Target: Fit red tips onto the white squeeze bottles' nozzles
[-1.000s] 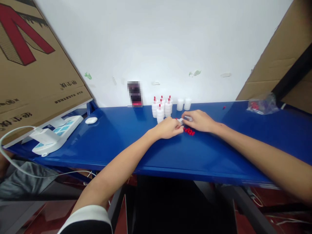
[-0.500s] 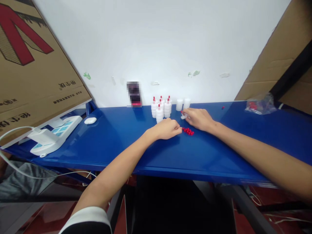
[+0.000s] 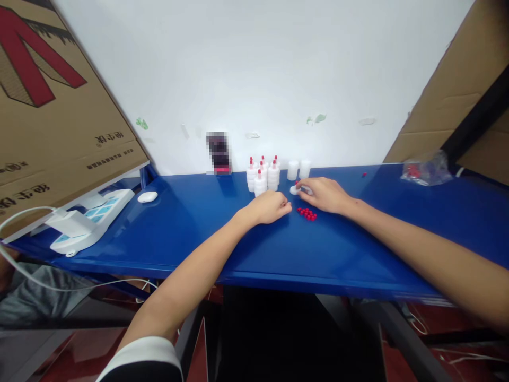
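My left hand [image 3: 272, 207] is closed in a pinch above the table, in front of the white bottles [image 3: 261, 185] with red tips. What its fingertips hold, if anything, is too small to make out. To its right lies a loose cluster of small red caps [image 3: 307, 214]. My right hand [image 3: 323, 194] is lowered behind that cluster, thumb and forefinger apart. A white nozzle lid [image 3: 294, 190] with a red tip sits on the table at its fingertips. More white shows between the fingers, partly hidden. Two uncapped white bottles [image 3: 292, 171] stand behind the right hand.
A power strip [image 3: 93, 222] with a plugged-in white charger and a small white case [image 3: 147, 197] lie on the left. On the right are a clear bag [image 3: 427, 171] with red pieces and a stray red cap [image 3: 364, 174]. A blurred dark object [image 3: 219, 154] leans on the wall.
The red-tipped nozzle lid, tilted in my right hand before, now sits flat on the table as the fingers part. My left hand has drawn slightly left and away from the red caps.
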`<act>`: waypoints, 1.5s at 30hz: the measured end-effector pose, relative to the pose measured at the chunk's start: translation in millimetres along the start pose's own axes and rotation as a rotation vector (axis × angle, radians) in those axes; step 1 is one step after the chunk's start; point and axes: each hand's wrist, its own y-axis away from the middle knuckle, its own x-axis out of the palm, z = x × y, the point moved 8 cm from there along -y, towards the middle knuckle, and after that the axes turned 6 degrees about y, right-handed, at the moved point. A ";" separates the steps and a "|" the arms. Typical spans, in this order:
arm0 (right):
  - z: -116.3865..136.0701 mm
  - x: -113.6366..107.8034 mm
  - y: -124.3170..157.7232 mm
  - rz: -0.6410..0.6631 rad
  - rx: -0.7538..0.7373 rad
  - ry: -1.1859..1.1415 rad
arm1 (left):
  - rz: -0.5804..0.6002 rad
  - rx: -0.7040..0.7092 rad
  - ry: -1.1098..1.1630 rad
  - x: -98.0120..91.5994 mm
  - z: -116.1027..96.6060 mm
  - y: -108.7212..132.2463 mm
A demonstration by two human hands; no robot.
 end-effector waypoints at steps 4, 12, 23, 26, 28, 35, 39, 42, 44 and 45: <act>-2.6 -4.5 1.5 0.017 0.108 0.030 | -0.012 -0.043 0.021 -2.2 15.7 -2.6; 6.9 -0.7 2.4 0.102 -0.006 0.035 | 0.025 -0.033 0.276 -7.6 30.1 -4.8; 38.2 -6.4 7.8 0.129 -0.202 -0.047 | 0.152 -0.015 0.897 -10.7 5.9 -1.0; 27.6 -13.4 6.8 0.045 -0.122 -0.137 | 0.058 -0.062 0.982 -7.7 5.5 -4.7; 23.5 -20.2 7.3 -0.013 -0.105 -0.202 | -0.027 -0.103 1.028 -5.0 9.2 -7.2; 53.8 -46.4 17.6 -0.181 -0.299 -0.336 | -0.248 0.008 0.899 -10.5 6.2 -9.7; 53.7 -44.1 18.5 -0.199 -0.231 -0.362 | -0.375 0.033 0.761 -22.8 1.8 -3.9; 50.1 -41.8 19.1 -0.197 -0.212 -0.391 | -0.368 0.020 0.720 -22.9 -2.2 -0.9; 49.6 -42.5 20.2 -0.205 -0.219 -0.406 | -0.348 0.019 0.689 -20.5 -5.0 0.3; 50.1 -42.9 20.8 -0.205 -0.224 -0.413 | -0.344 0.020 0.672 -19.5 -6.0 0.9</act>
